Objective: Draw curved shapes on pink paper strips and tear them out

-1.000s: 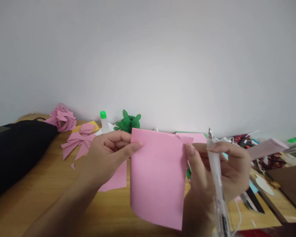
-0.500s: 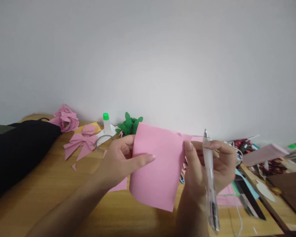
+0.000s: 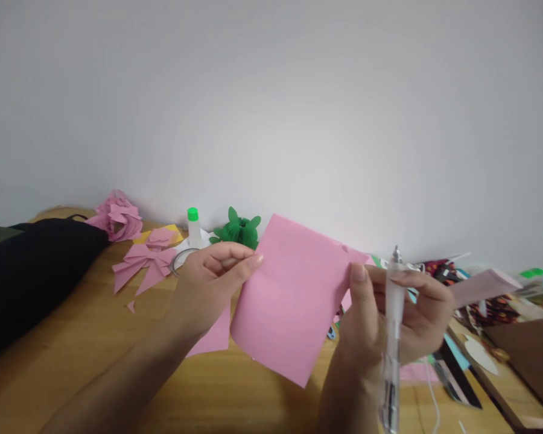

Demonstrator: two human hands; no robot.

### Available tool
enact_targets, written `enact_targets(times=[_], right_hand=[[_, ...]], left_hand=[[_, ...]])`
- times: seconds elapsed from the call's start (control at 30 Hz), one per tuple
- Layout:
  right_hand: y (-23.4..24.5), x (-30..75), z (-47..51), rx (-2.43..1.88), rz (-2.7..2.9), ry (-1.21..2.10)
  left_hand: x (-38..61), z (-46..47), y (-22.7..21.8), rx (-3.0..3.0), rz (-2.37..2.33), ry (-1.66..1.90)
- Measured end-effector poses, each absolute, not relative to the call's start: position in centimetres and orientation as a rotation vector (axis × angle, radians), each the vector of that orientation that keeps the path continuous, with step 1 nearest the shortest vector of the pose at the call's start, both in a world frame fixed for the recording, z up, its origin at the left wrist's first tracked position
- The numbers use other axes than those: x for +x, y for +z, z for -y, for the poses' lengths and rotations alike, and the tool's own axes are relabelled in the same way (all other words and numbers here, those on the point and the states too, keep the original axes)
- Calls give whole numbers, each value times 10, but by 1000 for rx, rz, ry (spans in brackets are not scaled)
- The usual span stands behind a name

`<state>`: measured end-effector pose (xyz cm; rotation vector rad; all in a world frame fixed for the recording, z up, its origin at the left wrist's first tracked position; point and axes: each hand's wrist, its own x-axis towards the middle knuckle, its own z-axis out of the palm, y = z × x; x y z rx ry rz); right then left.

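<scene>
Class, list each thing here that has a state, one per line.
pink paper sheet, lifted, tilted, pinched by left hand and right hand.
pen, upright in the right hand.
glue bottle, upright, green cap on.
pink paper bow, flat on the table.

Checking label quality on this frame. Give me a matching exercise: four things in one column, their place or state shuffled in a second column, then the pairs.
1 pink sheet
2 clear pen
3 glue bottle
4 paper bow

A lies flat on the table, left of the left hand
B in the right hand only
C pinched between both hands
D stands upright, green cap on top

Pairs: 1-C, 2-B, 3-D, 4-A
</scene>
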<state>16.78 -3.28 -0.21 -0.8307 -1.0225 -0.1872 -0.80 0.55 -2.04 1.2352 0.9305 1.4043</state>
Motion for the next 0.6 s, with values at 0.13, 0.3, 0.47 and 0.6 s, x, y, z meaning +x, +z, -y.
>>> enact_targets(times=[0.13, 0.3, 0.47, 0.6], right_hand=[[-5, 167, 28, -834, 1000, -271], [-9, 167, 24, -801, 979, -408], [-15, 170, 28, -779, 1022, -401], [-13, 166, 28, -767, 1010, -505]], left_hand=[[-9, -6, -23, 1234, -951, 1412], [-8, -7, -22, 1199, -882, 1423], [-7, -5, -20, 1146, -883, 1438], [-5, -3, -17, 1089, -888, 1475]])
